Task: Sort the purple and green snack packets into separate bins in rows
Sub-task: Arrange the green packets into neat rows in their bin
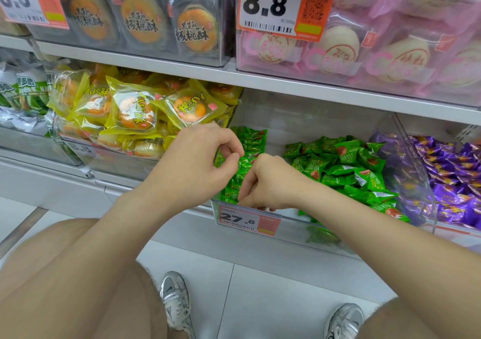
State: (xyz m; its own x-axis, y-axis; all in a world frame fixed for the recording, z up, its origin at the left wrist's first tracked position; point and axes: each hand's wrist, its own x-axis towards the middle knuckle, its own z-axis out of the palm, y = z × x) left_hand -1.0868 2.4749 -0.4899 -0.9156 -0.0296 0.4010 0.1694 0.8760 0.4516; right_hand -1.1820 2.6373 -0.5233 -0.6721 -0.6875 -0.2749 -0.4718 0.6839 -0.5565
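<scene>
Hidden or unclear: the fingertips of the right hand [270, 182] are tucked under the palm, so it cannot be told whether they grip anything. The purple foil snack packets [450, 161] run off the right edge and are partly blurred behind a clear slanted divider. Small print on the packets is not legible. A few green packets low behind the bin's front wall show only as a blur.

Surface and room: a white shop shelf [299, 84] carries clear plastic bins side by side. The middle clear plastic bin [291, 222] bears a red-and-white price tag reading 27.8 [247, 219] on its front wall. Inside it, at the left, the green snack packets [251, 140] stand in a tidy row running front to back; to the right lies a loose heap of the same green packets [346, 164]. The purple packets fill the neighbouring bin on the right. Yellow pastry packets [135, 109] fill the bin to the left. Below is a white tiled floor [260, 299] and two silver trainers [177, 302].

Hands: the left hand [197, 156] has curled fingers, thumb and forefinger pinching the top of a packet in the green row. The right hand, fingers curled downward, rests on the front end of that row, just beside the left.
</scene>
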